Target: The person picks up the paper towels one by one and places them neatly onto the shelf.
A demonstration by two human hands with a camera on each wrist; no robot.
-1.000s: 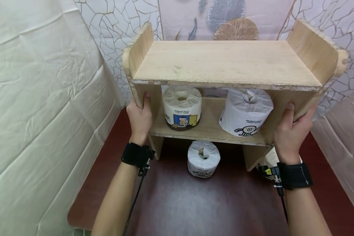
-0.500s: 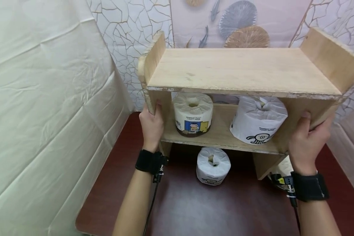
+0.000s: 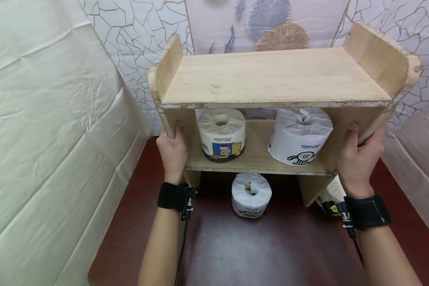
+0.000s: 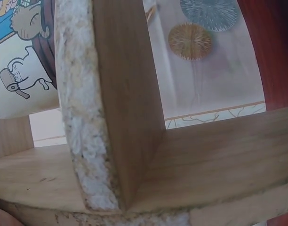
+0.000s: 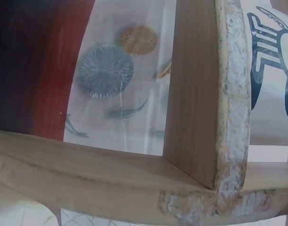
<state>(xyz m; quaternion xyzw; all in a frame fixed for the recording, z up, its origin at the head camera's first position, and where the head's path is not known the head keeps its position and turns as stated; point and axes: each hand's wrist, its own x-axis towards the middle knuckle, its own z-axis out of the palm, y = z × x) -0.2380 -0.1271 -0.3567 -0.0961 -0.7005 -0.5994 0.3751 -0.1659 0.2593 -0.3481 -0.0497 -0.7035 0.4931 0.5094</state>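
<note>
I have both hands on the wooden shelf unit (image 3: 271, 77), which stands on the dark red tabletop (image 3: 257, 246) against the patterned wall (image 3: 146, 35). My left hand (image 3: 172, 153) grasps the front edge of the unit's left side panel, thumb laid up along the wood, and my right hand (image 3: 357, 159) grasps the right side panel the same way. On the middle shelf sit 2 wrapped toilet rolls: the beige roll (image 3: 221, 134) near my left hand and the white roll (image 3: 299, 135) near my right. A 3rd roll (image 3: 252, 194) stands on the tabletop under the shelf. Both wrist views show only the chipped panel edges (image 4: 83, 117) up close.
</note>
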